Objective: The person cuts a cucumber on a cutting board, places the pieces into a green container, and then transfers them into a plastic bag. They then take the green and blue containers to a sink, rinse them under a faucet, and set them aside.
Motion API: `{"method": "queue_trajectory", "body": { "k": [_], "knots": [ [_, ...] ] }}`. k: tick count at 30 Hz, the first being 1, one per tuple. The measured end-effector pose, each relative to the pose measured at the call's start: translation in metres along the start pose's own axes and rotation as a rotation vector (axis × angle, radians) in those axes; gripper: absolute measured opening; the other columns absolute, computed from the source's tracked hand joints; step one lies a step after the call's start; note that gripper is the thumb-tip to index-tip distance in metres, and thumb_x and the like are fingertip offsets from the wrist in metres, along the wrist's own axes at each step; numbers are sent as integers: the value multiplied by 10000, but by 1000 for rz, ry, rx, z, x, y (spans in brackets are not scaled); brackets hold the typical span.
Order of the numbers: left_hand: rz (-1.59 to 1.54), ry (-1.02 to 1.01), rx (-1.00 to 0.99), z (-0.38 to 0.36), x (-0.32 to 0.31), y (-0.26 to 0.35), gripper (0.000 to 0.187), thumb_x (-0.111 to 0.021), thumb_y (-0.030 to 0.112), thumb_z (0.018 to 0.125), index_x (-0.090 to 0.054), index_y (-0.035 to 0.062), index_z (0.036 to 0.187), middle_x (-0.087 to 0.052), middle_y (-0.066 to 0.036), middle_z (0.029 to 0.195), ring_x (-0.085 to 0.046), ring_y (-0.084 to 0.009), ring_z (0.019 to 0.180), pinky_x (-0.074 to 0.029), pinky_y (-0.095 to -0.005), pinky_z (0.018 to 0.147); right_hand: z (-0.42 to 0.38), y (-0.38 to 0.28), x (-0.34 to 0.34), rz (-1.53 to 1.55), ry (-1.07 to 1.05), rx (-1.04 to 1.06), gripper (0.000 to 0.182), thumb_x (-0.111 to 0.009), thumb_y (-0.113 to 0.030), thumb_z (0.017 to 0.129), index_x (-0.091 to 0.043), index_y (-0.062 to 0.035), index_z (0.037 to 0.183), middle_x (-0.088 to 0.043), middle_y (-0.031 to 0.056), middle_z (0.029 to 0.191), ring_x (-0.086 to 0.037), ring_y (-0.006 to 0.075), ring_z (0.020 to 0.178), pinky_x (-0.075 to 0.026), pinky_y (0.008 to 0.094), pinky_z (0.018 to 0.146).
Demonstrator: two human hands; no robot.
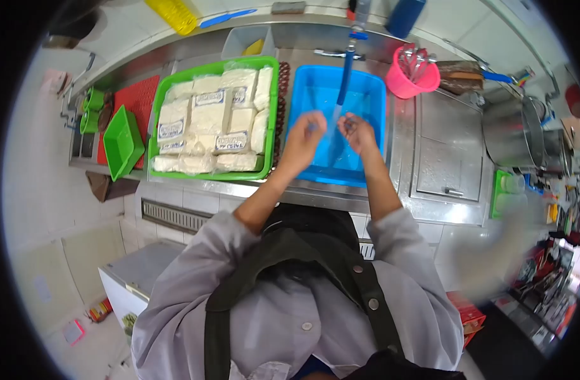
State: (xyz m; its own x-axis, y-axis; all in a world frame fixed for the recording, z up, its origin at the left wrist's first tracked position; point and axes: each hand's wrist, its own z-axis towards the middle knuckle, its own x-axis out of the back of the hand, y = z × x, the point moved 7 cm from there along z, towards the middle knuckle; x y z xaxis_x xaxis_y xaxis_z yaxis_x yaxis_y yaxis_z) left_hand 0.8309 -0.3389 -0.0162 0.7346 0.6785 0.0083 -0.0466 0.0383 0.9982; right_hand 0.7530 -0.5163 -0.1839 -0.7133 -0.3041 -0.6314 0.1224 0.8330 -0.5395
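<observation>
Over a blue basin (380, 95) with water in it, both my hands are held apart on either side of a blue hose (347, 79). My left hand (307, 136) is at the basin's left side, its fingers smeared by motion. On the other side of the hose, my right hand (358, 132) has its fingers curled inward; whether they hold anything small is hidden. Left of the basin stands a green tub (272, 120) packed with white, plastic-wrapped packages (211, 111) bearing blue print.
A pink container (400, 85) of metal utensils stands right of the basin. Further right are a metal lid (451, 145) and a large steel pot (511, 133). At the left, a green tray (123, 142) leans near a red mat (131, 98). A clear bin (236, 43) sits behind the tub.
</observation>
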Motion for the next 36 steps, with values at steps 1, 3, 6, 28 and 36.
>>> {"method": "queue_trajectory", "body": {
  "k": [1,3,6,28,36],
  "knots": [
    [-7,-145,71,-31,1,-13,268,-612,188,986,-570,25,1194,-621,-32,1080,-588,-116,956,-474,-261,858,25,0,-2,-9,-6,-29,170,-552,-98,936,-592,14,1057,-672,154,981,-686,256,897,-582,350,746],
    [-94,-218,277,-89,7,-16,290,-612,182,988,-567,13,1219,-627,-38,1087,-589,-117,977,-481,-272,870,58,13,-5,-126,22,-98,192,-510,-130,966,-579,34,1038,-656,187,1025,-674,301,937,-580,382,789],
    [2,-240,522,-144,37,-15,282,-611,139,982,-586,-3,1225,-646,-50,1093,-598,-109,981,-485,-270,881,52,57,-32,-337,-229,-452,351,-460,-240,1012,-555,77,1131,-633,228,1111,-647,357,1020,-549,440,912],
    [1123,-813,315,-72,-17,-119,483,-643,552,857,-710,113,1048,-714,-142,984,-674,-342,971,-520,-479,832,-149,39,27,-1936,-472,2,390,-604,-352,944,-619,-105,1245,-640,161,1227,-577,331,1198,-442,425,1012],
    [1135,-628,64,-61,-9,-5,381,-665,473,858,-692,114,983,-703,-119,916,-675,-338,855,-527,-455,727,-215,-62,-48,-2124,-413,480,235,-662,-282,889,-622,-94,1025,-685,156,882,-663,374,809,-520,471,707]
  ]
}}
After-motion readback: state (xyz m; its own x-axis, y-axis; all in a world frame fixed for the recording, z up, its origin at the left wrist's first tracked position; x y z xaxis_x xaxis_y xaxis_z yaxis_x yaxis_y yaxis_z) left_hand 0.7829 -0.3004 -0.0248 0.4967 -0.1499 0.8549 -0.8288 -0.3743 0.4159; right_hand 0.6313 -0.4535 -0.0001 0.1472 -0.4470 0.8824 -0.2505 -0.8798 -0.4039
